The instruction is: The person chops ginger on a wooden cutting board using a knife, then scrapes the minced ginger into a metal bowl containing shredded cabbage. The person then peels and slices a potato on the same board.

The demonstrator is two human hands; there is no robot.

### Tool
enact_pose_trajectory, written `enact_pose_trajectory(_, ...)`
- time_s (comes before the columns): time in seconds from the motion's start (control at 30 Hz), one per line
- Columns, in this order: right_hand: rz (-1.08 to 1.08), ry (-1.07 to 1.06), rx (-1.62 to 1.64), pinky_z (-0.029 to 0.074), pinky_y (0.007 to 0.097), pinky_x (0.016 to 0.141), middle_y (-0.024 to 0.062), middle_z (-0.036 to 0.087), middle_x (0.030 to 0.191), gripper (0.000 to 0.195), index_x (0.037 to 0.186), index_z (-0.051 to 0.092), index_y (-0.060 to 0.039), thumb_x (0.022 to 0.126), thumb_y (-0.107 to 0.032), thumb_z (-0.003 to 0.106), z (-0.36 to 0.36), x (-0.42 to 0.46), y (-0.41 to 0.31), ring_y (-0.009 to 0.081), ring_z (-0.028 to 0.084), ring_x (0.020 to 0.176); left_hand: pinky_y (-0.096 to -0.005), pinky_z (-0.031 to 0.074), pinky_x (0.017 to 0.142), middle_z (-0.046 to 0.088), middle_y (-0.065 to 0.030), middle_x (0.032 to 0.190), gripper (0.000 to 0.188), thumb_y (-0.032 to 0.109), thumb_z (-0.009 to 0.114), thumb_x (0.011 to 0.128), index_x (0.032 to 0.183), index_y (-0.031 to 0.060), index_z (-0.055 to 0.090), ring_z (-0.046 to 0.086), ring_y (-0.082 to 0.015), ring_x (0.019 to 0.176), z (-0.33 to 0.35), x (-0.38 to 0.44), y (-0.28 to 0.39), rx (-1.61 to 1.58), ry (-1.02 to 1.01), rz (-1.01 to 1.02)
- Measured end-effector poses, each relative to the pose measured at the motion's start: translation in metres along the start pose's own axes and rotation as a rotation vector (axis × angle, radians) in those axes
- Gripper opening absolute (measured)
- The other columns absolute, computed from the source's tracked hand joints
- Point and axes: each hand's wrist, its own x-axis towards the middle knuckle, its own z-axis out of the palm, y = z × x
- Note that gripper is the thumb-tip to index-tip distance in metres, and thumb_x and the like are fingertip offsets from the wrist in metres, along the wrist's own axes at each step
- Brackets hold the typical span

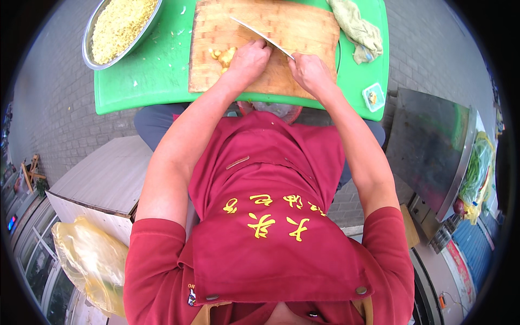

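Observation:
My right hand [310,72] is closed round the handle of a long-bladed kitchen knife [262,36], whose blade points up and left over a wooden cutting board [227,30]. Fingers curled, my left hand [252,61] rests on the board close to the blade; anything under its fingers is hidden. Just left of that hand lies a knobbly ginger root [226,57] with small knobs beside it. The board lies on a green table [166,85]. At the upper left stands a metal bowl [86,46] heaped with finely chopped yellowish food [120,28].
A crumpled cloth [359,32] and a small clear plastic box [373,97] lie at the table's right. Below the front edge, a red container [294,115] is partly hidden. A metal-topped stand [426,146] is right of me; a pale cabinet [101,174] stands left.

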Motion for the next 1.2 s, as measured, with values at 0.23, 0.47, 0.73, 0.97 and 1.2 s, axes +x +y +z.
enact_pose_trajectory(0.23,0.005,-0.020,0.040,0.055,0.0577,0.085,0.0289,0.073,0.090,0.035,0.096,0.073,0.0010,0.103,-0.029,0.056,-0.003,0.002,-0.003,0.0491,0.071,0.090,-0.0467,0.058,0.093,0.068,-0.0195,0.111,0.022,0.008,0.057,0.093,0.107,-0.0001,0.071,0.069,-0.0386,0.105,-0.004,0.001,0.000,-0.028,-0.136,-0.062)
enact_pose_trajectory(0.47,-0.003,0.000,0.053,0.055,0.0590,0.083,0.0313,0.071,0.086,0.037,0.091,0.073,0.0027,0.103,-0.028,0.056,-0.002,0.006,-0.003,0.0506,0.070,0.087,-0.0490,0.060,0.087,0.068,-0.0205,0.108,0.020,0.009,0.058,0.092,0.101,-0.0008,0.072,0.070,-0.0392,0.101,0.001,0.004,-0.004,-0.037,-0.127,-0.042)
enact_pose_trajectory(0.73,-0.006,0.003,0.085,0.056,0.0580,0.081,0.0324,0.070,0.085,0.036,0.090,0.074,0.0036,0.102,-0.026,0.057,-0.005,0.005,-0.009,0.0508,0.070,0.084,-0.0482,0.061,0.086,0.068,-0.0203,0.108,0.020,0.011,0.057,0.094,0.102,-0.0011,0.071,0.070,-0.0384,0.101,0.003,-0.001,-0.003,-0.049,-0.136,-0.054)
enact_pose_trajectory(0.97,-0.003,0.008,0.089,0.055,0.0583,0.083,0.0326,0.070,0.087,0.037,0.091,0.075,0.0038,0.102,-0.026,0.057,0.000,0.004,-0.009,0.0513,0.070,0.087,-0.0473,0.060,0.084,0.068,-0.0203,0.111,0.022,0.012,0.057,0.097,0.107,-0.0023,0.070,0.071,-0.0387,0.097,-0.002,-0.003,-0.002,-0.028,-0.140,-0.023)
enact_pose_trajectory(1.2,-0.009,0.012,0.089,0.055,0.0586,0.082,0.0319,0.071,0.087,0.036,0.090,0.075,0.0037,0.102,-0.026,0.058,0.000,0.001,-0.010,0.0515,0.070,0.087,-0.0457,0.060,0.085,0.067,-0.0194,0.107,0.021,0.008,0.057,0.094,0.107,-0.0021,0.069,0.071,-0.0371,0.099,-0.002,-0.008,0.001,-0.012,-0.177,-0.029)
